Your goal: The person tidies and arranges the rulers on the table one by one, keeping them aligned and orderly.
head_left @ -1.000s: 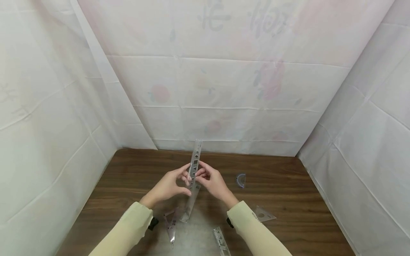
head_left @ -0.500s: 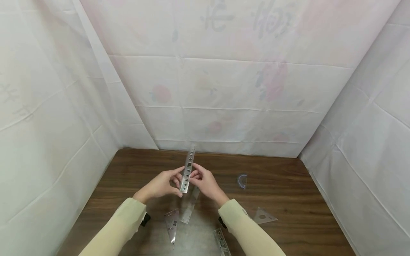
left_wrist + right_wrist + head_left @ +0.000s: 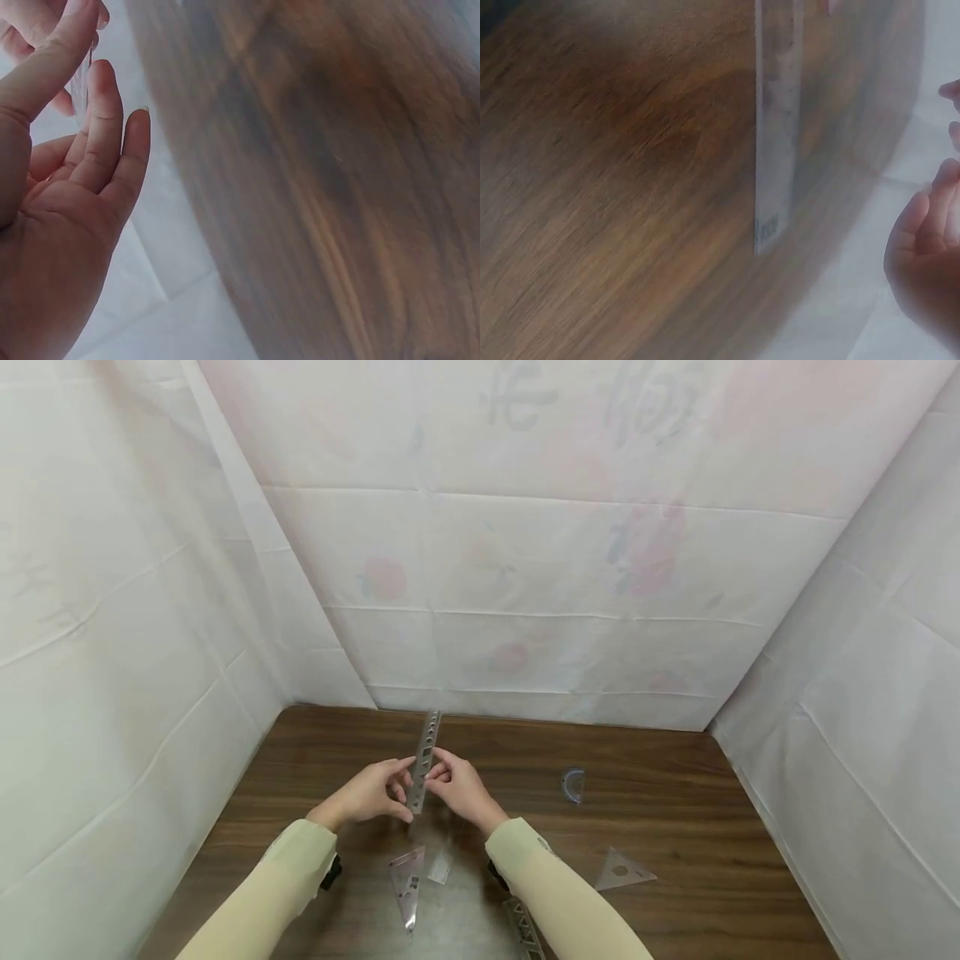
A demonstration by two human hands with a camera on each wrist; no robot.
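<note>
A clear stencil ruler (image 3: pixel 425 762) with cut-out shapes stands tilted above the table between both hands. My left hand (image 3: pixel 369 792) holds its left edge, index finger higher up and thumb near the bottom end. The right hand (image 3: pixel 462 790) pinches the opposite edge between thumb and fingers. In the left wrist view a thin clear sliver of it (image 3: pixel 80 90) shows beyond the left hand (image 3: pixel 75 187). The right hand (image 3: pixel 930 255) fills the right edge of its own wrist view. Beneath, a second clear ruler (image 3: pixel 440 865) lies on the table, partly washed out by glare.
On the dark wooden table (image 3: pixel 675 802) lie a pinkish set square (image 3: pixel 408 885) front left, a clear set square (image 3: pixel 624 870) at right, and a small blue-edged protractor (image 3: pixel 573 786) farther back. Another stencil ruler (image 3: pixel 522 928) is partly under the right sleeve. White cloth (image 3: pixel 525 635) encloses the table.
Both hands have moved a little left with the stencil ruler. It has lowered and shifted left, off the flat ruler. The things on the table have not been moved.
</note>
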